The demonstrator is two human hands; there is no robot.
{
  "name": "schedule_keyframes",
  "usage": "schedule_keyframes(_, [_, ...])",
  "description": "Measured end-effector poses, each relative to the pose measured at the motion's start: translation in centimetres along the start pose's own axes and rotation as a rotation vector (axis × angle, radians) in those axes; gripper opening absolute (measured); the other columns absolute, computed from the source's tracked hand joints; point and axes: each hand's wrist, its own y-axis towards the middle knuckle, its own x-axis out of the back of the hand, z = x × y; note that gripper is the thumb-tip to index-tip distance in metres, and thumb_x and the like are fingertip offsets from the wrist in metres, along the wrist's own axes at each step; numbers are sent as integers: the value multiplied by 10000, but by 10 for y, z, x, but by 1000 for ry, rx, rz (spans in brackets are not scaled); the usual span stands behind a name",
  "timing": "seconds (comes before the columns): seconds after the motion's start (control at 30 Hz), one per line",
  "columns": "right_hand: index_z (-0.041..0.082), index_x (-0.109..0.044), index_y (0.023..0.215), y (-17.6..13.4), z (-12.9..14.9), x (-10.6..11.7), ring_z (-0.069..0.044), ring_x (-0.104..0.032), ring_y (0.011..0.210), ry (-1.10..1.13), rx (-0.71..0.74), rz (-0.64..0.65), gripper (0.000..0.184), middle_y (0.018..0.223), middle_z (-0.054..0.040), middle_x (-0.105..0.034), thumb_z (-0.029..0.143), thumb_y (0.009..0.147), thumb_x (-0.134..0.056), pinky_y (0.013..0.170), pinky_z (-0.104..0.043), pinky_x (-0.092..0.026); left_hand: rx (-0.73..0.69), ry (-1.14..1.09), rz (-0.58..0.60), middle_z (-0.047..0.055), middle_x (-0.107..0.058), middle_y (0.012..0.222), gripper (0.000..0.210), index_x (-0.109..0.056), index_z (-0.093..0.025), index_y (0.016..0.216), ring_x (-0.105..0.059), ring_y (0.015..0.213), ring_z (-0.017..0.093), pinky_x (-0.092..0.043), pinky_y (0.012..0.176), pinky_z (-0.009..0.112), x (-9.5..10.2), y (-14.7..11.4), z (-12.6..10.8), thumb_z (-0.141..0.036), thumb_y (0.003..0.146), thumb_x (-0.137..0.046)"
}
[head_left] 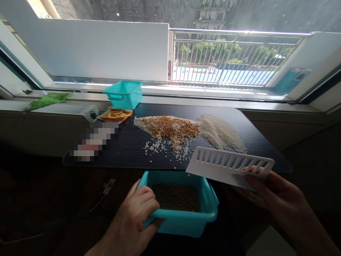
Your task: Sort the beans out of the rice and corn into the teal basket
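Note:
My left hand [137, 209] grips the near-left corner of a turquoise plastic bin [183, 224], fingers over its rim and thumb outside. The bin is below the table's front edge, with a layer of round beans [177, 197] inside. My right hand [278, 195] holds a thin white plastic scraper with a row of slots [213, 165] by its right end. Its left end hangs over the front edge, close to the bin's rim. On the dark table [128, 149], yellow soybeans [170, 126] lie mixed with white rice, and a heap of rice [221, 131] adjoins them at right.
Another turquoise bin [126, 94] stands at the back left, behind an orange-brown packet [116, 115]. A green cloth [49, 100] lies on the radiator [64, 109]. A cable with a white plug [108, 186] is below the table at left. Stray beans lie near the front edge.

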Motion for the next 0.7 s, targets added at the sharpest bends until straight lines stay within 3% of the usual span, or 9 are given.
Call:
schedule_keyframes(0.1, [252, -784, 872, -1, 0, -13, -282, -722, 874, 59, -31, 52, 395, 898, -49, -776, 571, 641, -802, 843, -431, -608, -3, 1, -13, -22, -592, 745, 188, -509, -195, 736, -574, 799, 180, -369, 1007, 484, 0, 1, 1, -78, 873, -563])
schedule_keyframes(0.2, [263, -784, 879, 2, 5, -31, -268, -716, 926, 95, 43, 109, 365, 909, -37, -776, 562, 669, -792, 906, -400, -577, -5, 6, -5, -22, -588, 736, 181, -521, -195, 739, -579, 805, 182, -358, 1027, 498, 0, -1, 2, -81, 876, -557])
schedule_keyframes(0.33, [246, -786, 871, 6, 12, -44, -246, -720, 851, 79, 60, 227, 343, 868, -43, -776, 542, 698, -780, 826, -347, -593, 10, 29, -20, -17, -587, 736, 175, -534, -191, 739, -583, 804, 184, -379, 1007, 486, 5, -6, 6, -68, 859, -570])
schedule_keyframes(0.43, [241, -781, 873, 7, 15, -55, -236, -716, 823, 122, 84, 235, 322, 865, -46, -773, 520, 712, -777, 784, -327, -595, 24, 47, -18, -11, -585, 728, 172, -542, -188, 731, -583, 800, 190, -415, 952, 458, 10, -11, 10, -83, 860, -584])
schedule_keyframes(0.7, [220, -752, 908, 15, 31, -123, -217, -701, 852, 164, 258, 389, 189, 875, -31, -766, 370, 817, -680, 819, -340, -558, 83, 106, -56, -11, -595, 723, 197, -553, -195, 708, -580, 763, 182, -431, 938, 449, 21, -24, 20, -102, 882, -544])
